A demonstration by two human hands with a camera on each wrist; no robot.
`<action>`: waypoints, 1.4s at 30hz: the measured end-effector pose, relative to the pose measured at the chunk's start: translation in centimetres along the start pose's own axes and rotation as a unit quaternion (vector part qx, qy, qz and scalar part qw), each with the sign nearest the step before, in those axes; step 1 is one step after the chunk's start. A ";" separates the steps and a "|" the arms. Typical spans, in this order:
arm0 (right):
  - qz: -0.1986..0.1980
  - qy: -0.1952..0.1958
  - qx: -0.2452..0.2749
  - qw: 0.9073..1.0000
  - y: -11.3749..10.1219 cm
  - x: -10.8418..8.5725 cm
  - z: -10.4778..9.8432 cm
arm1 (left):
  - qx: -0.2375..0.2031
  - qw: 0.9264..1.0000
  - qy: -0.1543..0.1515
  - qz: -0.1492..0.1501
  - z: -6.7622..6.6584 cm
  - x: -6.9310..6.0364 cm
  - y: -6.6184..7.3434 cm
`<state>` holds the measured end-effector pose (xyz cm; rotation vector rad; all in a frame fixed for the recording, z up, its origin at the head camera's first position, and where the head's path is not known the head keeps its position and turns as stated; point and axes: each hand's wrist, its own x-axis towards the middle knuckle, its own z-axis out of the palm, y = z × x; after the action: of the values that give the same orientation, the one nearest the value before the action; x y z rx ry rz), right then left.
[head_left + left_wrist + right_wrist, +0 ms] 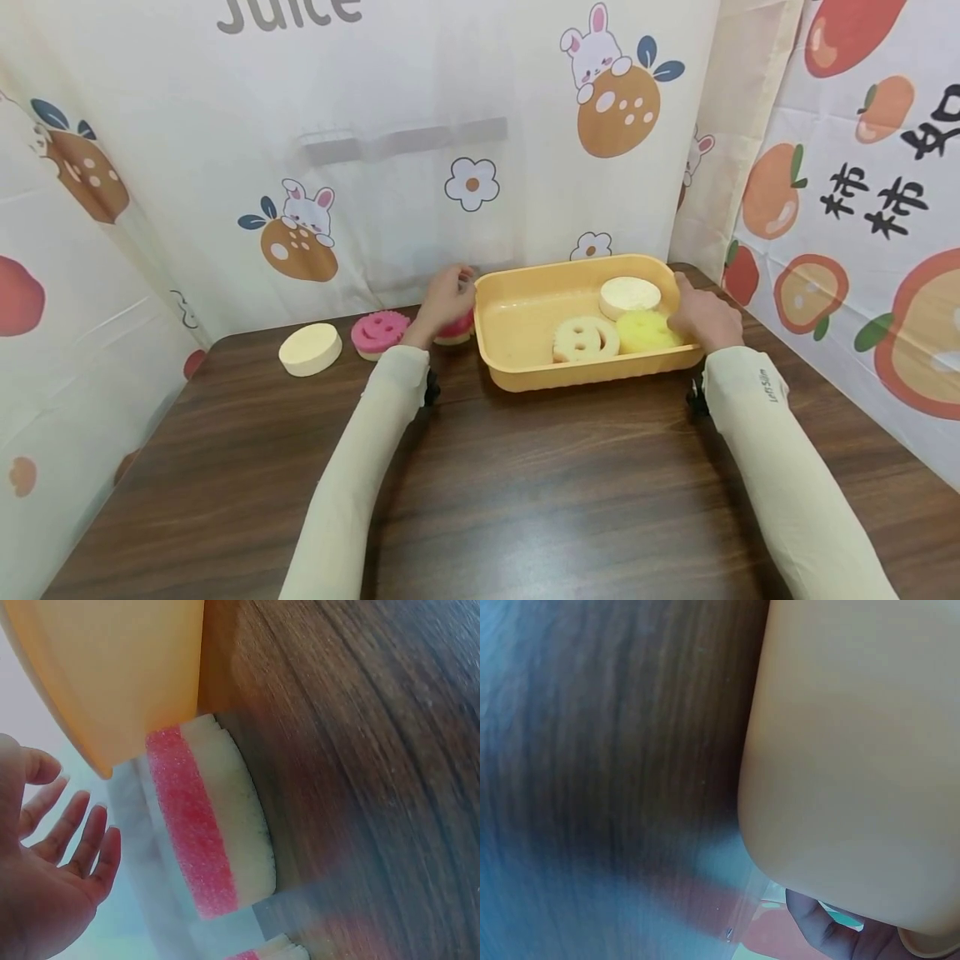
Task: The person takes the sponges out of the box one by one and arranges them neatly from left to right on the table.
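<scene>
The left hand's [448, 296] fingers are apart and loosely curved with nothing between them, beside the left end of the yellow tray [600, 374]; the right hand [708, 318] looks clamped on the right end, fingers outside the wall, though its thumb is hard to make out. The tray stands at the far side of the table [540, 492], right of the middle. To steady it well, the left fingers should close on the rim at the same height as the right, so the ends stay level. Inside, toward the right, lie a cream smiley sponge [587, 340], a yellow sponge [647, 332] and, farther back, a round pale sponge [630, 296]; a tilt could send them sliding. Just left of the tray, a pink-and-cream sponge [191, 817] lies close enough to be nudged, so any leftward push wants care. Farther left, a pink smiley sponge [380, 331] and a round cream sponge [310, 350] are safely apart.
</scene>
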<state>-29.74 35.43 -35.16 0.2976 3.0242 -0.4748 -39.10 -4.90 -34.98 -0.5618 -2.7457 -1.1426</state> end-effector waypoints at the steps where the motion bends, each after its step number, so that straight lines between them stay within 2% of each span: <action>1: 0.000 0.000 0.000 1.000 0.0 0.0 0.0 | 0.000 1.000 -0.002 0.000 0.0 0.0 0.1; 12: 0.001 -0.003 -0.001 1.000 0.0 -0.1 -0.1 | 0.013 1.000 -0.010 0.009 0.6 0.3 1.0; 20: 0.002 -0.004 -0.005 1.000 -0.1 0.0 -0.2 | 0.048 0.997 -0.022 0.054 0.9 0.4 1.4; 28: -0.001 0.003 -0.006 1.000 0.0 -0.1 0.0 | 0.036 0.997 -0.027 0.055 1.5 0.4 1.9; 34: 0.002 0.002 -0.006 1.000 -0.1 -0.1 -0.1 | 0.043 0.996 -0.019 0.071 2.4 0.5 2.4; 42: 0.002 0.001 -0.002 1.000 0.0 -0.1 0.0 | 0.031 0.996 -0.028 0.081 3.3 0.4 3.1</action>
<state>-29.65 35.41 -35.10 0.3042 3.0253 -0.4676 -38.19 -0.44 -35.13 -0.8037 -2.7119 -1.0156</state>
